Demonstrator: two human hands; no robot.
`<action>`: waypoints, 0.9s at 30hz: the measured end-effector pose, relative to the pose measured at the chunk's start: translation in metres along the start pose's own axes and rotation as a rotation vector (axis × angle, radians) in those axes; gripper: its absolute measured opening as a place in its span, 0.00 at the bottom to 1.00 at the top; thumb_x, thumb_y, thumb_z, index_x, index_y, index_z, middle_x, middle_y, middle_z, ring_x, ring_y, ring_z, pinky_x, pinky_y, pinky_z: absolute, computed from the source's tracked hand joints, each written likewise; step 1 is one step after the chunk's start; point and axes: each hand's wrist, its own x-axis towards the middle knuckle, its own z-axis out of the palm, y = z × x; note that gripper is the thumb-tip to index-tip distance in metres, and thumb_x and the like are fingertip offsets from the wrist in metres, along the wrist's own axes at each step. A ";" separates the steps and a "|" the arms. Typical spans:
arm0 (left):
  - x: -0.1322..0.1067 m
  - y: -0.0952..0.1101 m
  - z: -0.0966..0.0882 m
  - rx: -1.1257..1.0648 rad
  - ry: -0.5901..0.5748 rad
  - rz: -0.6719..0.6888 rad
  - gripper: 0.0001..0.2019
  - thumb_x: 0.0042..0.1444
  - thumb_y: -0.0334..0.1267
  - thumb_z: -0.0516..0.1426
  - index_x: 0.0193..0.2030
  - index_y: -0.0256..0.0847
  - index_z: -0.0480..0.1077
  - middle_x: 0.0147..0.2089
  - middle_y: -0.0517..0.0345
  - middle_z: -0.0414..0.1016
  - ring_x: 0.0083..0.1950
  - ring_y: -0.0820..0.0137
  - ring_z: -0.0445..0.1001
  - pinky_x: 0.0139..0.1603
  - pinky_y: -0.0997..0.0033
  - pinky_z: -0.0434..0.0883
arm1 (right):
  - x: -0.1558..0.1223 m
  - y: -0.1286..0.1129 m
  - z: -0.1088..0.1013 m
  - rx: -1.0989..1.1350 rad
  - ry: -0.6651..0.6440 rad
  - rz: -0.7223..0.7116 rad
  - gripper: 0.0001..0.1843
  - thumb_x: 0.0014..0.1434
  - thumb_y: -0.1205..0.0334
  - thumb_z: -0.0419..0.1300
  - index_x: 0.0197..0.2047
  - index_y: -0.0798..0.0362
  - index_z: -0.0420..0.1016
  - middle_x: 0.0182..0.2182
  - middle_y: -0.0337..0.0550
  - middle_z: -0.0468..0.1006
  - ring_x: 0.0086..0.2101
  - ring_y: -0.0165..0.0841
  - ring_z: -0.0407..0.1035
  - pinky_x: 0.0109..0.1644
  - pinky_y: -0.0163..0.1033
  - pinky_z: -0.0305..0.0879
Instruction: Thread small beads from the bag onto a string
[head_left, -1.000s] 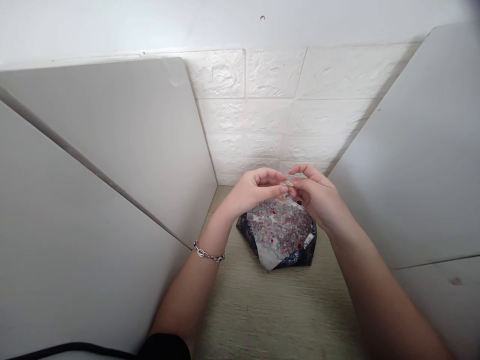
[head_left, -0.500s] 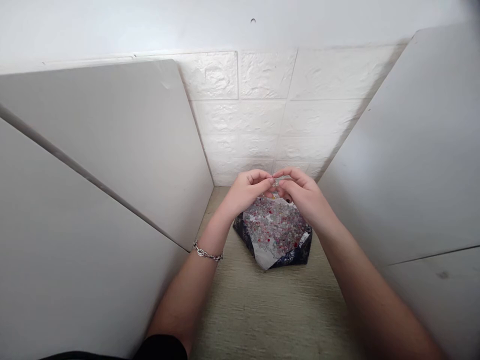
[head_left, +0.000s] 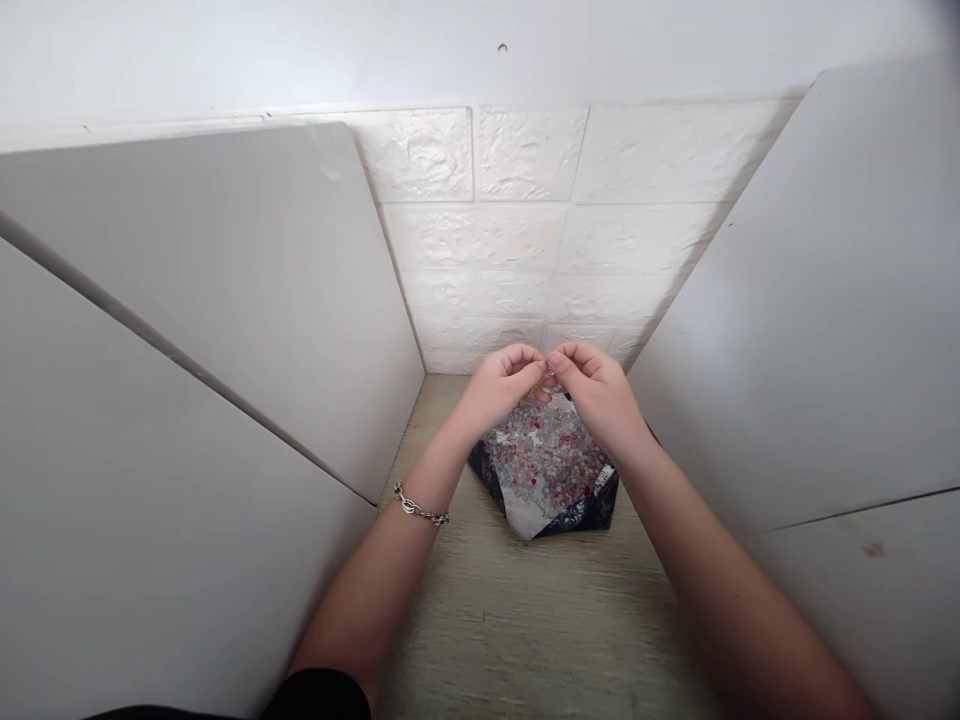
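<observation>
- A person's left hand (head_left: pixel 495 397) and right hand (head_left: pixel 600 395) meet at centre, thumbs and forefingers pinched shut on a small beaded piece (head_left: pixel 549 381), clear with a touch of yellow; its exact form is too small to tell.
- The piece sits between the fingertips, just above the far edge of a spread of loose beads (head_left: pixel 551 450), mostly clear and pink with some red; working there probably lets any dropped bead land among the others.
- The beads lie on a whitish sheet (head_left: pixel 527 518) inside a dark blue patterned holder (head_left: pixel 592 515), whose raised edges likely keep them from rolling away.
- A silver chain bracelet (head_left: pixel 418 508) circles the left wrist.
- Beneath is a greenish, wood-grained counter (head_left: pixel 495 610).
- Behind rises a white brick-patterned wall (head_left: pixel 525 155), with plain pale panels (head_left: pixel 262 260) on both sides, forming a narrow nook.
</observation>
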 end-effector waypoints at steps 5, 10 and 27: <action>-0.001 0.004 -0.005 -0.034 0.022 -0.091 0.08 0.50 0.38 0.54 0.30 0.35 0.62 0.29 0.60 0.68 0.26 0.79 0.70 0.29 0.78 0.64 | 0.003 0.007 0.000 0.002 -0.004 0.012 0.14 0.55 0.52 0.52 0.32 0.53 0.72 0.22 0.37 0.70 0.25 0.26 0.64 0.27 0.32 0.59; -0.001 0.007 -0.010 -0.047 0.047 -0.136 0.07 0.48 0.37 0.55 0.29 0.35 0.63 0.26 0.62 0.66 0.26 0.78 0.70 0.29 0.77 0.65 | 0.000 0.005 0.001 -0.053 -0.063 -0.011 0.16 0.49 0.54 0.59 0.40 0.51 0.74 0.35 0.41 0.76 0.34 0.30 0.68 0.38 0.37 0.64; 0.005 -0.005 -0.012 -0.151 0.181 -0.068 0.05 0.46 0.35 0.55 0.27 0.36 0.64 0.28 0.62 0.66 0.28 0.82 0.63 0.29 0.81 0.60 | 0.000 0.008 0.002 -0.328 0.043 -0.254 0.06 0.51 0.62 0.57 0.26 0.54 0.73 0.28 0.40 0.74 0.33 0.31 0.67 0.40 0.37 0.61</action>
